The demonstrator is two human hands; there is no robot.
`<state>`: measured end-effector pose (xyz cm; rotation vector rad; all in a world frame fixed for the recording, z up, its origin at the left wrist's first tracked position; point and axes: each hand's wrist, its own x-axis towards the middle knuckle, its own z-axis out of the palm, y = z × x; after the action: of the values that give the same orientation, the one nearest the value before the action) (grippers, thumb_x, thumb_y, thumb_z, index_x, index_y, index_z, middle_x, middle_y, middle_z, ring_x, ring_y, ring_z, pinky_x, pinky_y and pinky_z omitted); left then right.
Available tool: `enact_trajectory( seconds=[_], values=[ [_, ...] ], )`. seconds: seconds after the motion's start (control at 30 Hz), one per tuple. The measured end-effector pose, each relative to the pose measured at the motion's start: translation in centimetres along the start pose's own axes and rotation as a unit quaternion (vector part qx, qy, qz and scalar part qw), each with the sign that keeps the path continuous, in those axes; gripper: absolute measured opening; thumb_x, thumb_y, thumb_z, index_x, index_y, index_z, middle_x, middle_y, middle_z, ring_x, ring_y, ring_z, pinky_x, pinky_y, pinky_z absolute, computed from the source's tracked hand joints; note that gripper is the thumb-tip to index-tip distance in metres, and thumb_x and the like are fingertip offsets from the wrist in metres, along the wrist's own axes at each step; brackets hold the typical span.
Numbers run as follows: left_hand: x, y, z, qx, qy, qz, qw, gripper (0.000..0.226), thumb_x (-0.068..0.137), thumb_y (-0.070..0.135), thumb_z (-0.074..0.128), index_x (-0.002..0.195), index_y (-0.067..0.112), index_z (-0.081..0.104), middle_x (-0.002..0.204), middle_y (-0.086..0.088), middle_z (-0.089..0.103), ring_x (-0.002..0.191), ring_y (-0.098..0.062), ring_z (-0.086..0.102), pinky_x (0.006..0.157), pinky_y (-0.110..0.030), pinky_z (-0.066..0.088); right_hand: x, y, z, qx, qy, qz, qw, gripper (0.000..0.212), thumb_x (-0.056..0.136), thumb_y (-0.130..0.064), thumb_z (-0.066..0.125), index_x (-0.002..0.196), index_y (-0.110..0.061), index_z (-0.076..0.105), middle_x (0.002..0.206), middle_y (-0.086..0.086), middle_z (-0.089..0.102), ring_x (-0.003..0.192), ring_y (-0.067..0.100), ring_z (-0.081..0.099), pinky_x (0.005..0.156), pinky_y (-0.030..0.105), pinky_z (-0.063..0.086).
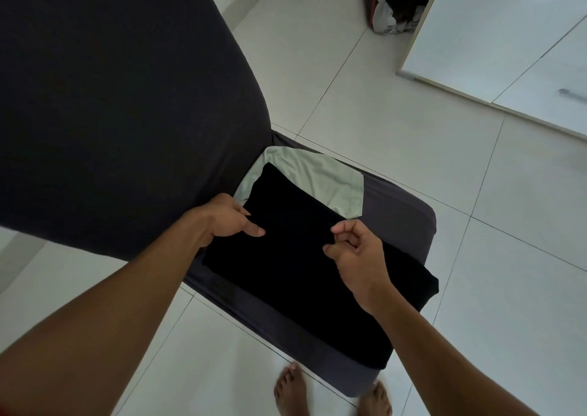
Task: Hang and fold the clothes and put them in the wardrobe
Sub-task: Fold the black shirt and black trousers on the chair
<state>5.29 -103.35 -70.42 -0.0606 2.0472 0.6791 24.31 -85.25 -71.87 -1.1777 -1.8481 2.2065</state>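
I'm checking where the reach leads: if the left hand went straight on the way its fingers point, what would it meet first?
The left hand points rightward across the black garment, so it would likely meet the right hand first; depth is unclear.

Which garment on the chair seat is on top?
The black garment; it overlaps the pale green one, and both hands are on it.

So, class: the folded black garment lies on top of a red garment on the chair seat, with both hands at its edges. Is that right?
Not quite. The head view shows the black garment lying on a pale green garment, not red. The rest holds: it is on the chair seat, left hand and right hand at its edges.
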Motion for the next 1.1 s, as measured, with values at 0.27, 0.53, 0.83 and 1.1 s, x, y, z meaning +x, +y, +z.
enact_trajectory(
  seconds=[0.27,0.53,0.83,1.1],
  values=[
    [-0.6,0.2,-0.6,-0.120,-0.081,-0.004,0.989,0.051,0.065,0.033,0.091,0.106,0.011,0.071,0.107,-0.004,0.074,0.101,-0.023,0.070,0.086,-0.035,0.057,0.4,-0.1,0.7,-0.043,-0.049,0.004,0.998,0.036,0.085,0.019,0.056,0.090,-0.016,0.066,0.077,-0.005,0.071,0.062,0.008,0.066,0.059,0.024,0.054],
    [0.1,-1.2,0.4,-0.240,0.036,0.164,0.956,0.045,0.086,-0.012,0.064,0.112,0.025,0.067,0.104,-0.002,0.067,0.099,-0.013,0.064,0.085,-0.029,0.054,1.3,0.1,0.5,-0.045,0.032,-0.010,0.998,0.025,0.092,0.004,0.061,0.098,-0.021,0.060,0.088,0.003,0.070,0.071,0.015,0.066,0.067,0.030,0.057],
    [1.2,-0.1,3.2,-0.175,0.134,0.178,0.959,0.054,0.092,-0.007,0.061,0.136,0.025,0.059,0.113,-0.001,0.069,0.106,-0.010,0.066,0.091,-0.024,0.054,1.5,1.3,0.4,-0.133,0.096,0.013,0.986,0.031,0.091,-0.001,0.066,0.117,-0.017,0.060,0.078,-0.003,0.064,0.062,0.000,0.061,0.060,0.014,0.052],
    [2.1,-0.1,3.6,-0.029,0.193,0.168,0.966,0.056,0.087,0.003,0.069,0.132,0.033,0.059,0.106,0.006,0.063,0.106,-0.015,0.062,0.087,-0.022,0.049,0.9,1.8,0.4,-0.144,0.091,0.018,0.985,0.034,0.090,-0.006,0.070,0.118,-0.022,0.056,0.084,0.001,0.066,0.065,0.004,0.062,0.054,0.009,0.046]
  ],
)
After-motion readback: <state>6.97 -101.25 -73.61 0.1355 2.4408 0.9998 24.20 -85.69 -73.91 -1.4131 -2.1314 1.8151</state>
